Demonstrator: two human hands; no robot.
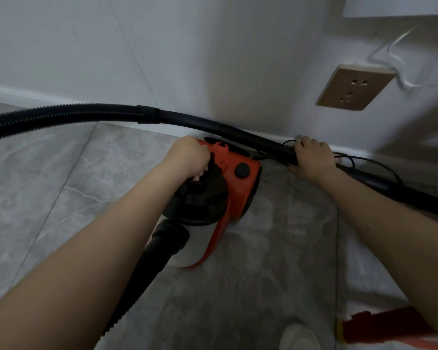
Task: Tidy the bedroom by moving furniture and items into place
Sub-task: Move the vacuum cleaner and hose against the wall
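While the head camera looks down at a grey marbled tile floor (61, 178), a small canister vacuum cleaner (228, 183) with an orange and black top and a pale drum stands near the white skirting board (314, 144), close to the foot of the wall (187, 59). The left hand (187, 157) is on top of the machine with its fingers curled round the black handle, gripping it. The right hand (312, 160) wraps its fingers and thumb over the rigid black wand (263, 142), which runs along the skirting from the upper middle toward the right edge. A ribbed black hose (61, 117) joins the wand at a cuff and sweeps off to the left edge; another ribbed length plugs into the drum's front port and drops toward the lower left. A thin black cord (364, 160) loops loosely around the wand just beside the right hand.

On the wall to the right sits a tan socket plate (354, 88), with a thin white cable (395, 64) trailing past its upper corner. At the bottom edge the toe of a pale shoe (300, 337) shows, and to its right lies a red object (379, 324), too blurred to identify, on a lighter patch of floor.
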